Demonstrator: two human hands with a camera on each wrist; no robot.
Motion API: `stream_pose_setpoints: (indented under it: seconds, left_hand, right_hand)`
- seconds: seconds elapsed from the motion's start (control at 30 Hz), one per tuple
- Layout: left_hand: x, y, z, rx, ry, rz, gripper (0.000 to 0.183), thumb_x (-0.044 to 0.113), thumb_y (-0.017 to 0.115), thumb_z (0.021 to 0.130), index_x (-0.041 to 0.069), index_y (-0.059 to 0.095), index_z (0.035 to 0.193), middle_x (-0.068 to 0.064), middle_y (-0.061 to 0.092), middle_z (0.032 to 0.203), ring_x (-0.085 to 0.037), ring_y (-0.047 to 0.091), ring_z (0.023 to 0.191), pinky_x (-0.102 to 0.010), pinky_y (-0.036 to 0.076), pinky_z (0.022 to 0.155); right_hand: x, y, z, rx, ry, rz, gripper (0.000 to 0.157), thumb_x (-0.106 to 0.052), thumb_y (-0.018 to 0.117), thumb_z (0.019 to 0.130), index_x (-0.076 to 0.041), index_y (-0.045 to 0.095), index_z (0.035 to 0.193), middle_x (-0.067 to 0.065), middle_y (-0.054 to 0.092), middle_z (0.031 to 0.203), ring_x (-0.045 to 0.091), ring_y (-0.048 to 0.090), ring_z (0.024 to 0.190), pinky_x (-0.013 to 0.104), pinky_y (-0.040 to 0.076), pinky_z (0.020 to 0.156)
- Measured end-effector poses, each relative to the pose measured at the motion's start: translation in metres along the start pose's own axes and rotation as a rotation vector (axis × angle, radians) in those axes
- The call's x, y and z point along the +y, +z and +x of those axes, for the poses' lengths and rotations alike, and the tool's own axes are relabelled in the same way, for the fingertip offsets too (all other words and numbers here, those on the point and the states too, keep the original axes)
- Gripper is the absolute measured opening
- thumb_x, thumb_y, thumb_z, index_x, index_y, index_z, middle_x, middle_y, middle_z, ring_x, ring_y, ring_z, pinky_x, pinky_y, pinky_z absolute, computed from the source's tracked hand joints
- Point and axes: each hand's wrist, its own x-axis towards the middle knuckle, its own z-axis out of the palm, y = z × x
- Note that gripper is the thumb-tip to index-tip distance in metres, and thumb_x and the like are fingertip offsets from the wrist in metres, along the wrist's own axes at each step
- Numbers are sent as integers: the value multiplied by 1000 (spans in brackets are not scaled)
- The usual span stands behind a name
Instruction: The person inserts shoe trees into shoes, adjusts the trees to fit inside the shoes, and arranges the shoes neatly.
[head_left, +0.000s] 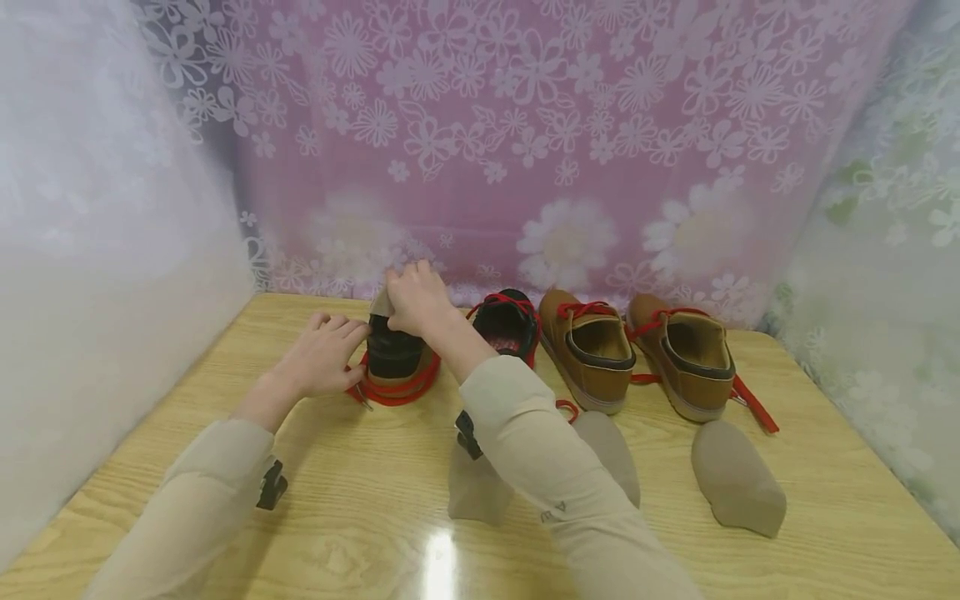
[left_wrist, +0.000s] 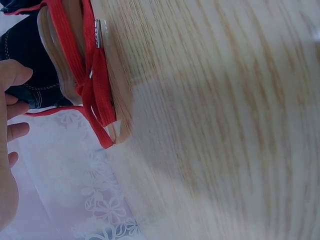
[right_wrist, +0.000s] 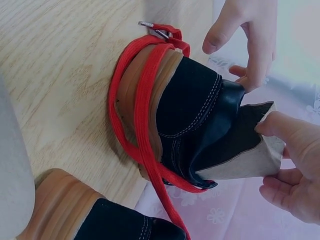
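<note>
A black shoe (head_left: pixel 393 357) with a tan sole stands at the left of the table, heel toward me, red laces (right_wrist: pixel 144 95) looped round its heel. From its opening sticks a grey-beige cardboard shoe insert (right_wrist: pixel 250 161), dark on its inner face. My right hand (head_left: pixel 420 298) pinches the insert's upper end between thumb and fingers. On the shoe's left side is my left hand (head_left: pixel 318 354), its fingertips at the collar and the thumb held apart. The left wrist view shows that hand's thumb beside the black upper (left_wrist: pixel 35 55).
To the right stand another black shoe (head_left: pixel 510 321) with red laces and two brown shoes (head_left: pixel 592 367). Similar grey-beige inserts (head_left: pixel 738 479) lie along the table (head_left: pixel 360 517) in front. Behind hangs a pink flowered curtain (head_left: pixel 480 167).
</note>
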Motion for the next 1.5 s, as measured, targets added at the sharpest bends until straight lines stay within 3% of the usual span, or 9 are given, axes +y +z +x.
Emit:
stream_pose_setpoints:
  seconds: [0.67, 1.23, 1.5]
  left_hand:
    - [1, -4, 0, -1, 1, -6, 46, 27, 64, 79, 4, 55, 118, -10, 58, 113, -31, 48, 106, -50, 27, 93]
    - [1, -5, -1, 8, 4, 8, 46, 29, 64, 79, 4, 56, 117, -10, 58, 113, -31, 48, 107, -50, 26, 94]
    - [0, -4, -1, 13, 22, 15, 47, 30, 64, 79, 4, 56, 116, -10, 59, 112, -30, 48, 105, -50, 27, 93]
  right_hand:
    - [-3, 3, 4, 1, 29, 39, 75, -42, 65, 83, -9, 34, 142, 14, 46, 131, 31, 40, 120, 35, 40, 94]
    - [-8, 2, 6, -53, 22, -18, 78, -43, 62, 85, -8, 28, 146, 16, 42, 136, 32, 35, 126, 33, 38, 97]
    - [-9, 3, 7, -58, 5, -46, 73, -42, 62, 85, -8, 33, 143, 14, 46, 132, 31, 38, 124, 33, 36, 99]
